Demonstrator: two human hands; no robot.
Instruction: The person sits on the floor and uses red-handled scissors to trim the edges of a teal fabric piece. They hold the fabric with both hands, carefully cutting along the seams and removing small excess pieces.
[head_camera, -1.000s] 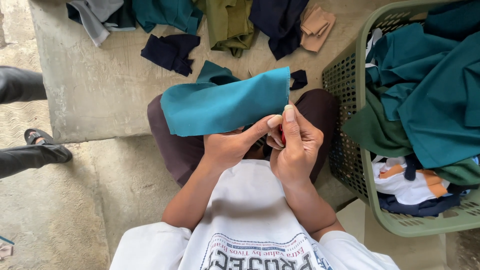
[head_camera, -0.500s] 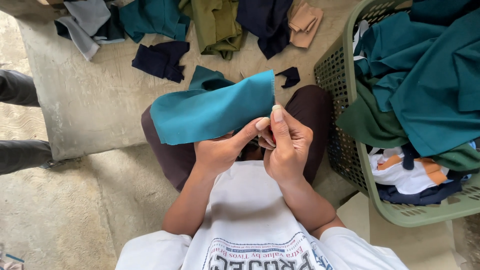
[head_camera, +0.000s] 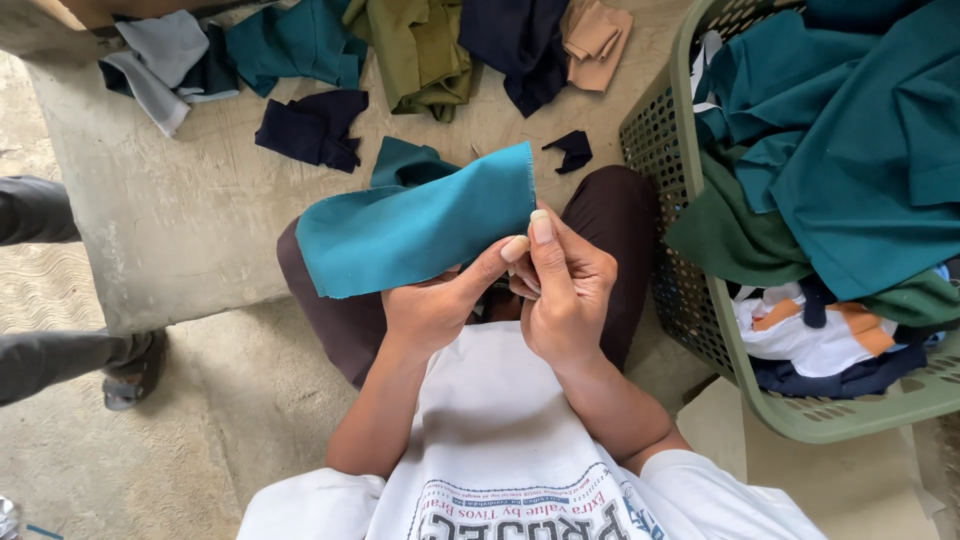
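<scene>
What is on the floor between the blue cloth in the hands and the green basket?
In the head view, a small dark navy scrap lies on the concrete between the teal cloth and the green basket; the person's dark-trousered knee is there too.

Wearer as I see them through the head camera:

- Short-sleeved white cotton T-shirt (head_camera: 500, 440), loose, sleeves ending above the elbow; a dark printed graphic with lettering and a curved band runs across the chest, cut off by the lower edge of my view.
- Dark brown trousers (head_camera: 610, 215), plain, matte fabric, covering both raised knees.
- Bare forearms; left hand (head_camera: 435, 310) and right hand (head_camera: 565, 295) ungloved, no rings, watch or bands that I can make out; thumbnails short, unpainted.
</scene>
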